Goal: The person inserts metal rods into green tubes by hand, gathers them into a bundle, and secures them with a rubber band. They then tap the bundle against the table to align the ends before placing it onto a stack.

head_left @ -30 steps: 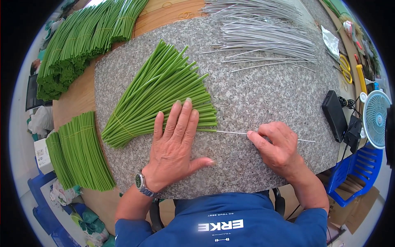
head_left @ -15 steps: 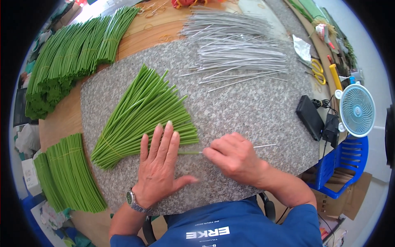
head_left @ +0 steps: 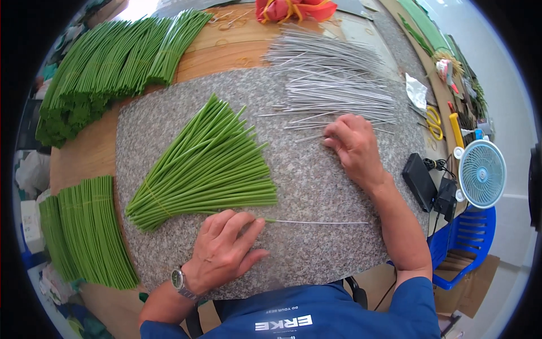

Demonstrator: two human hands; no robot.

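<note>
A fan of green plastic stems, banded at its narrow end, lies on the grey stone slab. Just below it, my left hand rests with bent fingers over one separate green stem, the thumb held apart. From that stem's end a thin silvery wire sticks out to the right. My right hand is at the near edge of a pile of straight silvery wires. Its fingertips are pinched on one wire there, whose left end shows past them.
Banded green bundles are stacked at the far left, with more stems at the near left. Along the right stand a small fan, a black box and yellow scissors. A red bag lies at the back.
My right hand has let go of the wire beside the left hand and moved up and right to the wire pile. My left hand has slid down off the fan, its fingers now bent.
</note>
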